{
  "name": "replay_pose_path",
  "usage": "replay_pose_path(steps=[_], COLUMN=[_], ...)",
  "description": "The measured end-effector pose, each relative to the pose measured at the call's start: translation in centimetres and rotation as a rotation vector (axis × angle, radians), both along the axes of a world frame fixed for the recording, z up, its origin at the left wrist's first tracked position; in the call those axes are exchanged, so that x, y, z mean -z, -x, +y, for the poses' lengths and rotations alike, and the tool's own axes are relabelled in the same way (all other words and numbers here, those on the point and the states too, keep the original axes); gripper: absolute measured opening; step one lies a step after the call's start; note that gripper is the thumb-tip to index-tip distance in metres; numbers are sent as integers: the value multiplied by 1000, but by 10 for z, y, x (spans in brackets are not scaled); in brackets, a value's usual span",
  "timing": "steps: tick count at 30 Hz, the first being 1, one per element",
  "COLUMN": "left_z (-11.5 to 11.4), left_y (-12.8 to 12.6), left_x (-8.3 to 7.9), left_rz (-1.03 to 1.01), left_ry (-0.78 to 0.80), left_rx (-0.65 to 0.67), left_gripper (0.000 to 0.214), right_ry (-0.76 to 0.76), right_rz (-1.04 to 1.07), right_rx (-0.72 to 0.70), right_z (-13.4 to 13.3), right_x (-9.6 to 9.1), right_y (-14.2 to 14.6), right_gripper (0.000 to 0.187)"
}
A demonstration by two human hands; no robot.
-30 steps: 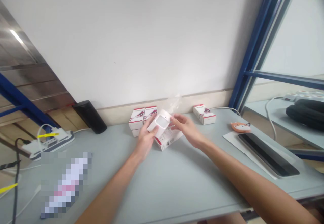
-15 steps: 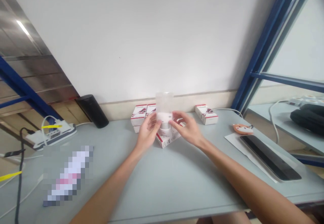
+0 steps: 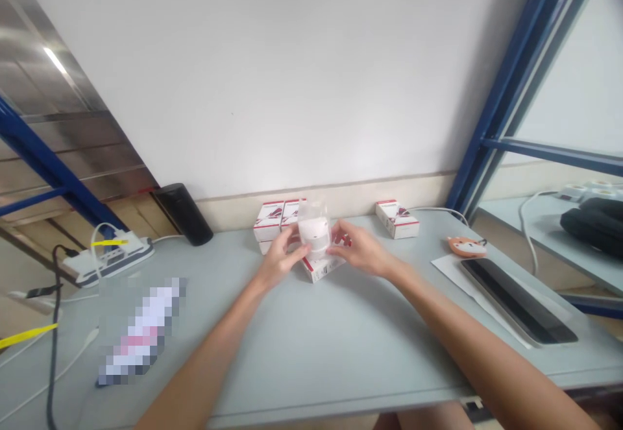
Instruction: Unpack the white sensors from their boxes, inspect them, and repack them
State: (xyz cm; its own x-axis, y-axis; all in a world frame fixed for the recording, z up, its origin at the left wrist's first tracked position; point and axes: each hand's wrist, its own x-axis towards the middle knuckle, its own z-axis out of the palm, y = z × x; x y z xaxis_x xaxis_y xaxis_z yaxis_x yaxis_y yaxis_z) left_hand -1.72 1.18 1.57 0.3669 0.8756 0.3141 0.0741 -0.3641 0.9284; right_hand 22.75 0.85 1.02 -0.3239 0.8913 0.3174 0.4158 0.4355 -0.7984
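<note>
A white rounded piece (image 3: 315,234) stands upright on a red-and-white carton (image 3: 318,270) near the back of the table. Around and above it is a clear plastic cover (image 3: 314,207), see-through and hard to make out. My left hand (image 3: 282,253) grips the cover's lower left side, thumb at the front. From the right, my right hand (image 3: 357,247) pinches the same cover low down, its thumb near the white piece's base. Behind my left hand, more red-and-white cartons (image 3: 269,217) are stacked against the wall.
Another carton (image 3: 396,218) lies at the back right. Further right are an orange-and-white object (image 3: 467,246) and a dark phone (image 3: 518,300) on white paper. On the left stand a black cylinder (image 3: 183,215) and a white power strip (image 3: 117,260) with cables, beside a pixelated item (image 3: 143,333).
Both hands have lowered the clear cover, so its top stands much closer to the white piece. The view has shifted slightly.
</note>
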Motion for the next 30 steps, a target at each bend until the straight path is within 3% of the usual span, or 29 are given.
replay_pose_path(steps=[2, 7, 12, 18, 24, 30], left_z=[1, 3, -2, -3, -5, -13], left_y=[-3, -4, 0, 1, -5, -11], left_x=[3, 2, -8, -3, -4, -13], left_rz=[2, 196, 295, 389, 270, 256], left_ry=[-48, -54, -7, -11, -139, 11], left_rx=[-29, 5, 53, 5, -212, -76], left_gripper=[55, 47, 48, 52, 57, 51], right_ry=[-25, -32, -126, -243, -357, -341], right_rz=[-40, 71, -57, -329, -423, -355], right_rx=[2, -65, -39, 56, 3, -2], right_z=[-3, -5, 2, 2, -1, 2], right_x=[-2, -1, 10, 16, 15, 22], right_y=[1, 3, 7, 13, 11, 10], right_gripper=[21, 47, 29, 20, 4, 7])
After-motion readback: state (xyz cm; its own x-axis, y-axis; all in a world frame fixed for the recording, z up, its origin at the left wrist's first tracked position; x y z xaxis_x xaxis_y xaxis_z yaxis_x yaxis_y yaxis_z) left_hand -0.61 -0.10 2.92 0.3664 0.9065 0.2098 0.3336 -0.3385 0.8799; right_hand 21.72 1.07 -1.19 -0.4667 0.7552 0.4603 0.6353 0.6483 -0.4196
